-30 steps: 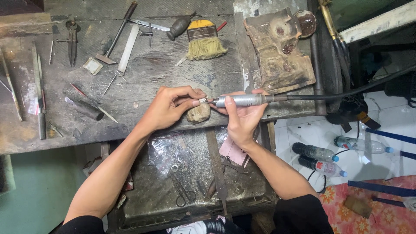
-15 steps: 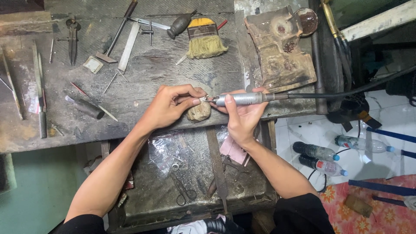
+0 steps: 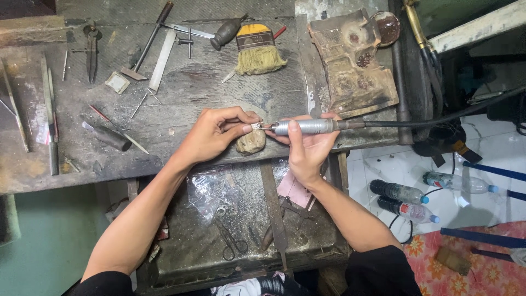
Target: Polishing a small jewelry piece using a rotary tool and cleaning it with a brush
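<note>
Nothing's moved: left hand (image 3: 211, 134) pinches a tiny piece, maybe a ring, at the bench's (image 3: 181, 93) front edge; right hand (image 3: 307, 145) grips the grinder (image 3: 304, 127). Keep it braced.

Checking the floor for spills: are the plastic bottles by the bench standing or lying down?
Lying down. All three bottles rest on their sides on the white floor, caps pointing right.

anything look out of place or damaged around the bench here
Two plastic bottles lie tipped over on the white floor beside the bench. The slab at the back is scorched and chipped. The brush and hand tools lie scattered.
</note>
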